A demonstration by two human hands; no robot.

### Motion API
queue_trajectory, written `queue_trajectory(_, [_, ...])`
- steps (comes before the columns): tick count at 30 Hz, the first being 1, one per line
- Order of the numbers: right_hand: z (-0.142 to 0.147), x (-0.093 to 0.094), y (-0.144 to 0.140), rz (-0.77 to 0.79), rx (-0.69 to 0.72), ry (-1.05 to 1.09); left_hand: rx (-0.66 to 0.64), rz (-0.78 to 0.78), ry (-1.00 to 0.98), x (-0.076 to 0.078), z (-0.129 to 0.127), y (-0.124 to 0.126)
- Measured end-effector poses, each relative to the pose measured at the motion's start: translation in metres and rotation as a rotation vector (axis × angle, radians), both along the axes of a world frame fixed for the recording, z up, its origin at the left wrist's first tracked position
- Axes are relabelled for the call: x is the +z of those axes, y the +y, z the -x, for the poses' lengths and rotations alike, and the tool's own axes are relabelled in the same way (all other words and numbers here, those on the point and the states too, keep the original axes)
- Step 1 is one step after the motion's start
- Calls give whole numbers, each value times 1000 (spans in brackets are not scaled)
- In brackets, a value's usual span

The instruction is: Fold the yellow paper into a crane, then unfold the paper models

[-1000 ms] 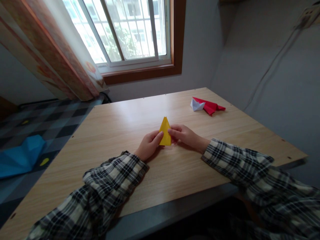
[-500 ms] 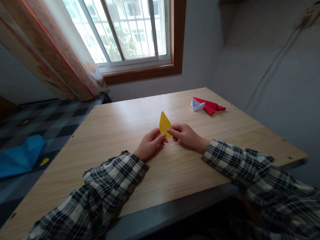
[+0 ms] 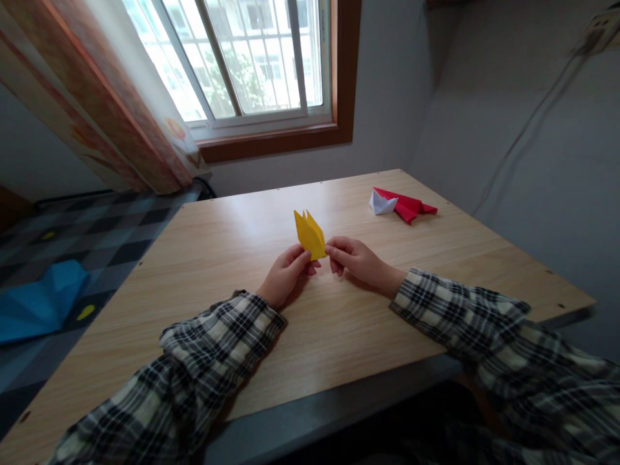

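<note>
A folded piece of yellow paper (image 3: 310,237) with pointed tips at its top is held just above the wooden table (image 3: 203,271). My left hand (image 3: 285,270) pinches its lower left part, thumb in front and fingers behind. With thumb and forefinger, my right hand (image 3: 356,257) pinches the paper's lower right corner. The layers stand a little apart at the top, so several points show.
Toward the table's back right lie a white folded paper boat (image 3: 382,203) and a red folded paper shape (image 3: 409,205), touching or overlapping. Blue folded paper (image 3: 43,300) rests on a checked cloth (image 3: 126,223) at the left. A window (image 3: 256,58) is behind the table.
The yellow paper has tilted left and its layers have spread at the top. My left hand has moved slightly left; my right fingers have shifted from its front to its right corner.
</note>
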State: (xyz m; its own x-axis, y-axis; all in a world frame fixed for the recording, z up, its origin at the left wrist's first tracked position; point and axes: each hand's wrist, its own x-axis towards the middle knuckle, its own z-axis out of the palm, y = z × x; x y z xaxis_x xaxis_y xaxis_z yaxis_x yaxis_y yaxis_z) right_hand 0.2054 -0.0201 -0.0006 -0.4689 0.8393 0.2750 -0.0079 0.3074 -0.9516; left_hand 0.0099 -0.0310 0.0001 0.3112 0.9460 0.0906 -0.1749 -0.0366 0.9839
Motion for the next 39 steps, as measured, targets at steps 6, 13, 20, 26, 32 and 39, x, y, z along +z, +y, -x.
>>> queue_trajectory(6, [1,1,-1,7,-6,28,12,36,-34,-1,1,0])
queue_trajectory(13, [2,-2,-1,37,50,71,15,66,-54,0,0,0])
queue_trajectory(20, [3,-7,0,28,82,135,-26,72,-76,1,-2,0])
queue_trajectory(26, [2,-1,-2,-18,25,73,-41,52,-41,5,-2,-1])
queue_trajectory(32, [2,2,-3,-52,-18,47,-62,5,57,4,-1,-2])
queue_trajectory(39, [4,-3,-2,-47,6,54,26,-52,74,0,1,-2])
